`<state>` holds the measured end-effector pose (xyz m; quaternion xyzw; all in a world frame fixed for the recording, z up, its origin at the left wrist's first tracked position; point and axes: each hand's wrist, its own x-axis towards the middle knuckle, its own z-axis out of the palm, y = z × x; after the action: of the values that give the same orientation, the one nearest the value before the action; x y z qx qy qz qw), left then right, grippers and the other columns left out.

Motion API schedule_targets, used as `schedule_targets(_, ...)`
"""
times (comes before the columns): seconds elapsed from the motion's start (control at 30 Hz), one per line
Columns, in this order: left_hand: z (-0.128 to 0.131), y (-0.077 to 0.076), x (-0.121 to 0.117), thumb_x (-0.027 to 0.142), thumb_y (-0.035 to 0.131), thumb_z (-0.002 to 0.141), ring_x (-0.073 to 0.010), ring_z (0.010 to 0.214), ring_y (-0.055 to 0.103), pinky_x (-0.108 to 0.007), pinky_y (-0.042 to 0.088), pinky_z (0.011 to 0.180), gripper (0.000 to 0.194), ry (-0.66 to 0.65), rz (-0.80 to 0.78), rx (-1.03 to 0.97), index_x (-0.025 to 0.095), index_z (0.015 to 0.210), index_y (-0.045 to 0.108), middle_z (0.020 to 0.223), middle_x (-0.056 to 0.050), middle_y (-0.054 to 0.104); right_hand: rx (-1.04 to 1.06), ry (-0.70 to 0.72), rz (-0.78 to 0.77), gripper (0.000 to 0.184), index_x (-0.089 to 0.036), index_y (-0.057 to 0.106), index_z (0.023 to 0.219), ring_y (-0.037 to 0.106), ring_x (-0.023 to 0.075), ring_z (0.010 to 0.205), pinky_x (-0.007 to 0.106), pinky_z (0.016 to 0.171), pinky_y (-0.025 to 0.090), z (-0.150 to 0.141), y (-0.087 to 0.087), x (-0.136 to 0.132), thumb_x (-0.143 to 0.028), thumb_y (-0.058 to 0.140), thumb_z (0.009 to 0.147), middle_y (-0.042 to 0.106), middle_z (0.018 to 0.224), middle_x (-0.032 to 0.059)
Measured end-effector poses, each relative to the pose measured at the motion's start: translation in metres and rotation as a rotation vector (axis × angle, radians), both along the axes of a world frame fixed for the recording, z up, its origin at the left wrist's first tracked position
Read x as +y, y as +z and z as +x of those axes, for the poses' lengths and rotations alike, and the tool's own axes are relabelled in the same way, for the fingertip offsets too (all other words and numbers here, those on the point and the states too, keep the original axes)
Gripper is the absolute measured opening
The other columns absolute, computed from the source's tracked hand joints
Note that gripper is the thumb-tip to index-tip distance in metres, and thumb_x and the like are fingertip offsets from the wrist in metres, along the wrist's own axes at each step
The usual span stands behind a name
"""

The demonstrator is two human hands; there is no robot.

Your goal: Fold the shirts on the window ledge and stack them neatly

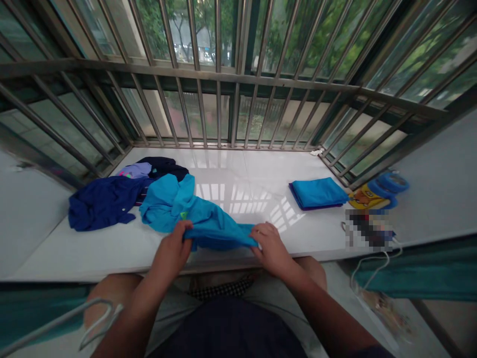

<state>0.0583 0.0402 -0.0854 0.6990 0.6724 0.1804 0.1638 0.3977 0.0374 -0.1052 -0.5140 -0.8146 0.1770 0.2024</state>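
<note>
A bright blue garment, crumpled on its left side, lies across the front of the white ledge. My left hand pinches its near edge beside a small green mark. My right hand grips the garment's right end, so the near edge is stretched between both hands. What kind of garment it is I cannot tell. To the left, touching it, is a loose heap with a dark blue garment, a lavender piece and a black piece. A folded blue garment rests on a purple one at the right.
Metal window bars close off the back of the white tiled ledge. At the right wall stand a blue and yellow container and a blurred-out item with a white cable. A pale metal rod crosses the lower left.
</note>
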Motion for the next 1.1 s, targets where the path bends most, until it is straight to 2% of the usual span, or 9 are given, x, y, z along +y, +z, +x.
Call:
schedule_targets(0.17, 0.009, 0.128, 0.083, 0.027, 0.053, 0.101, -0.0309, 0.096, 0.08, -0.037, 0.058, 0.086, 0.036, 0.065, 0.237, 0.193, 0.025, 0.136, 0.063, 0.108, -0.008, 0.081, 0.338, -0.088, -0.121, 0.026, -0.021, 0.067, 0.102, 0.067, 0.0214, 0.084, 0.036, 0.083, 0.057, 0.005, 0.103, 0.095, -0.038, 0.049, 0.108, 0.073, 0.087, 0.0026)
schedule_targets(0.33, 0.004, 0.239, 0.172, 0.027, 0.042, 0.109, -0.0302, 0.125, 0.075, -0.042, 0.053, 0.103, 0.043, 0.028, 0.496, 0.305, 0.003, 0.138, 0.062, 0.123, -0.016, 0.078, 0.358, 0.061, -0.232, 0.03, -0.015, 0.073, 0.109, 0.074, 0.0158, 0.086, 0.033, 0.088, 0.061, 0.016, 0.224, 0.2, -0.044, 0.073, 0.102, 0.08, 0.095, 0.0006)
schedule_targets(0.4, -0.006, 0.276, 0.199, 0.032, 0.023, 0.111, -0.0348, 0.136, 0.067, -0.051, 0.049, 0.105, 0.06, -0.019, 0.579, 0.342, -0.011, 0.136, 0.057, 0.13, -0.019, 0.073, 0.139, 0.039, -0.082, 0.035, -0.007, 0.075, 0.098, 0.076, 0.0142, 0.095, 0.034, 0.098, 0.057, 0.031, 0.269, 0.24, -0.042, 0.08, 0.096, 0.08, 0.097, 0.0006)
schedule_targets(0.53, -0.028, 0.345, 0.237, 0.036, 0.02, 0.105, -0.0397, 0.143, 0.059, -0.056, 0.048, 0.108, 0.068, -0.001, 0.753, 0.436, -0.012, 0.127, 0.063, 0.139, -0.019, 0.07, -0.124, -0.251, 0.413, 0.067, 0.012, 0.068, 0.084, 0.07, 0.0195, 0.126, 0.036, 0.104, 0.046, 0.063, 0.348, 0.298, -0.044, 0.039, 0.105, 0.078, 0.112, 0.0155)
schedule_targets(0.7, -0.054, 0.395, 0.233, 0.048, 0.017, 0.105, -0.0401, 0.145, 0.055, -0.052, 0.045, 0.102, 0.084, 0.089, 0.97, 0.398, -0.018, 0.122, 0.065, 0.142, -0.024, 0.068, -0.097, -0.48, 0.78, 0.06, 0.015, 0.067, 0.115, 0.056, 0.0316, 0.145, 0.044, 0.113, 0.042, 0.076, 0.403, 0.268, -0.038, 0.04, 0.11, 0.071, 0.133, 0.0265)
schedule_targets(0.8, -0.063, 0.383, 0.196, 0.065, 0.024, 0.106, -0.0383, 0.15, 0.053, -0.056, 0.038, 0.107, 0.089, 0.011, 1.031, 0.334, -0.008, 0.133, 0.068, 0.147, -0.018, 0.068, -0.17, -0.516, 0.905, 0.056, 0.003, 0.071, 0.131, 0.061, 0.0353, 0.137, 0.052, 0.109, 0.045, 0.076, 0.389, 0.207, -0.038, 0.038, 0.113, 0.069, 0.131, 0.0214)
schedule_targets(0.9, -0.07, 0.331, 0.15, 0.046, 0.036, 0.107, -0.0369, 0.149, 0.055, -0.064, 0.038, 0.118, 0.06, -0.017, 0.941, 0.312, 0.015, 0.148, 0.066, 0.15, -0.006, 0.068, -0.291, -0.472, 0.838, 0.039, -0.012, 0.074, 0.138, 0.067, 0.0334, 0.119, 0.052, 0.098, 0.053, 0.086, 0.333, 0.146, -0.024, 0.051, 0.109, 0.068, 0.124, 0.0199)
schedule_targets(1.0, -0.076, 0.243, 0.108, 0.033, 0.048, 0.101, -0.033, 0.132, 0.066, -0.06, 0.051, 0.113, 0.045, -0.072, 0.779, 0.284, 0.021, 0.135, 0.074, 0.131, -0.005, 0.075, -0.388, -0.387, 0.628, 0.044, -0.026, 0.078, 0.134, 0.068, 0.0298, 0.096, 0.045, 0.081, 0.058, 0.103, 0.238, 0.098, -0.017, 0.064, 0.093, 0.068, 0.116, 0.015)
schedule_targets(1.1, -0.081, 0.132, 0.075, 0.029, 0.049, 0.096, -0.0289, 0.112, 0.074, -0.049, 0.06, 0.104, 0.04, -0.244, 0.528, 0.174, 0.026, 0.122, 0.081, 0.119, -0.006, 0.081, -0.393, -0.264, 0.41, 0.05, -0.027, 0.082, 0.125, 0.069, 0.0314, 0.097, 0.045, 0.083, 0.06, 0.11, 0.122, 0.06, -0.011, 0.062, 0.082, 0.071, 0.111, 0.0134)
